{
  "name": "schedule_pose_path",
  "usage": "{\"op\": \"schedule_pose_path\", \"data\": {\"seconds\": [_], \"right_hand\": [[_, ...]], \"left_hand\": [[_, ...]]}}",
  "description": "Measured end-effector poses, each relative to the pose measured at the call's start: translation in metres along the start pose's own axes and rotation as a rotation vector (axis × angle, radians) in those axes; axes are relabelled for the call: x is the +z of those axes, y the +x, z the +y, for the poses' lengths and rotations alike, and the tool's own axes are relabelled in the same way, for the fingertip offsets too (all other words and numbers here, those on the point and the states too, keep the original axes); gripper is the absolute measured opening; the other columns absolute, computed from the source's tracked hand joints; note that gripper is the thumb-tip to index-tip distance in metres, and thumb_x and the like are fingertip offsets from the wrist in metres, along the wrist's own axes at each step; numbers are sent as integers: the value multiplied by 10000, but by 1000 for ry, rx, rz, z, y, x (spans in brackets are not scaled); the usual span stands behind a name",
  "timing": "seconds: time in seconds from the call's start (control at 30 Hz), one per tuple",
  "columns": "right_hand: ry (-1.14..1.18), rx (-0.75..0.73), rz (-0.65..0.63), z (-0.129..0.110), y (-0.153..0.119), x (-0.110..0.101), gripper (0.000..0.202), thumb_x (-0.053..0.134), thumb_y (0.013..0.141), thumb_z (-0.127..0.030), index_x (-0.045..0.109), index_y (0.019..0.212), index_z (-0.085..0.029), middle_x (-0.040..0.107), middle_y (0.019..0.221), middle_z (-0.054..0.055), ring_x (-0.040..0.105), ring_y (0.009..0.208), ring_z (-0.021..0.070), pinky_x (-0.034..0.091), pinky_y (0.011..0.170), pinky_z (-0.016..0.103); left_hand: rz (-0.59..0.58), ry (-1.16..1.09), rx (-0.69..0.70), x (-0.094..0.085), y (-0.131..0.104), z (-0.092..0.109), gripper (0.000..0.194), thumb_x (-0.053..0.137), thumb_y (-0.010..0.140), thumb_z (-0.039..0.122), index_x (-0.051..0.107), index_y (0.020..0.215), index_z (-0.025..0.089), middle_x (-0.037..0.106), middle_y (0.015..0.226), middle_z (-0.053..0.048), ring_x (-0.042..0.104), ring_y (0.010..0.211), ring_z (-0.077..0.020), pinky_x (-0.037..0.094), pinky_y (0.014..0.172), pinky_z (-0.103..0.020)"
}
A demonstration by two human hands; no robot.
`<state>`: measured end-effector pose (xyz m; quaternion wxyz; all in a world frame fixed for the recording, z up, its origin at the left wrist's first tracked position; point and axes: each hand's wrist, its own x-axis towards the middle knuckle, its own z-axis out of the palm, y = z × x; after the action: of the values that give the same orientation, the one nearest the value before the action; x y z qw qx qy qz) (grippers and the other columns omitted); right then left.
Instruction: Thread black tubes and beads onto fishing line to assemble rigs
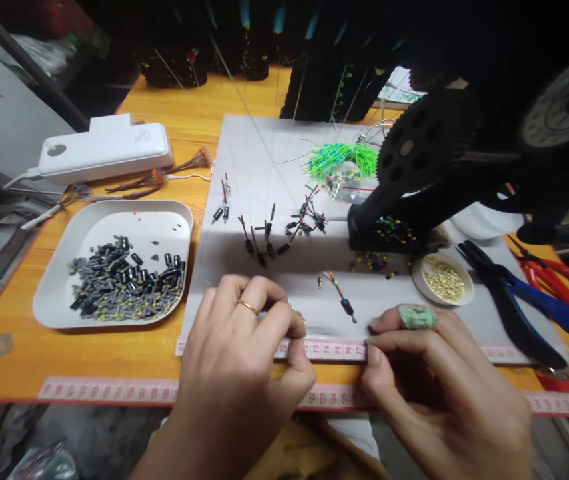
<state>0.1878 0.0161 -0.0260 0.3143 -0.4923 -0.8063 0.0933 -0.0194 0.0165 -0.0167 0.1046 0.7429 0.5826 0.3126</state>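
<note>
My left hand (247, 347), with a gold ring, is over the near edge of the white board (274, 300). Its thumb and index finger pinch something too small to make out. My right hand (444, 373) has a green wrap on one finger. Its thumb and fingertip are pressed together at the pink measuring tape (331, 349), and what they hold is hidden. Between the hands lies a small black cylinder (347, 307) on a thin red-and-grey stem. Beside it is a tiny metal piece (319, 283). Several similar black-bodied pieces (261, 247) lie farther back.
On the left stands a white tray (47, 303) of black and grey parts, near a white power strip (107, 150). A dark geared machine (409, 147) rises at right. Near it are a bowl (420, 293) of gold bits, blue-handled pliers (539, 303), red-handled pliers (564, 280) and green strands (347, 159).
</note>
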Motion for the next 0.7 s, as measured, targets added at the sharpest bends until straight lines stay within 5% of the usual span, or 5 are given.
{"op": "schedule_pose_path", "data": {"seconds": [0.23, 0.37, 0.53, 0.6, 0.7], "right_hand": [[43, 3, 30, -4, 3, 0, 134, 622, 853, -59, 590, 889, -184, 592, 909, 56, 591, 856, 182, 484, 737, 318], [239, 56, 5, -18, -1, -1, 161, 605, 857, -41, 596, 907, -193, 592, 886, 48, 617, 868, 181, 524, 734, 300], [1049, 404, -69, -46, -7, 10, 71, 566, 977, -196, 573, 913, -226, 661, 900, 28, 655, 701, 117, 546, 606, 225], [1439, 558, -181, -57, -9, 16, 109, 588, 993, -303, 558, 923, -224, 686, 940, 33, 638, 607, 86, 527, 549, 207], [1744, 620, -276, -70, -10, 20, 209, 663, 951, -378, 549, 894, -212, 666, 811, -2, 631, 560, 80, 520, 531, 196]], "left_hand": [[72, -145, 31, -6, 2, -1, 203, 631, 747, 19, 585, 739, 217, 716, 908, -41, 589, 899, -238, 458, 793, -411], [41, -632, 43, -11, -9, 14, 263, 642, 787, 13, 528, 801, 249, 756, 893, -14, 692, 767, -167, 545, 669, -297], [94, -1242, -269, -11, -49, 35, 122, 629, 973, 286, 572, 865, 280, 714, 688, 15, 608, 558, -127, 524, 574, -259], [122, -1327, -431, -12, -62, 33, 153, 674, 945, 314, 578, 837, 265, 669, 668, 27, 573, 563, -117, 501, 576, -243], [15, -1364, -666, -17, -70, 20, 190, 683, 925, 397, 645, 866, 220, 636, 693, 5, 536, 552, -106, 451, 534, -222]]}}
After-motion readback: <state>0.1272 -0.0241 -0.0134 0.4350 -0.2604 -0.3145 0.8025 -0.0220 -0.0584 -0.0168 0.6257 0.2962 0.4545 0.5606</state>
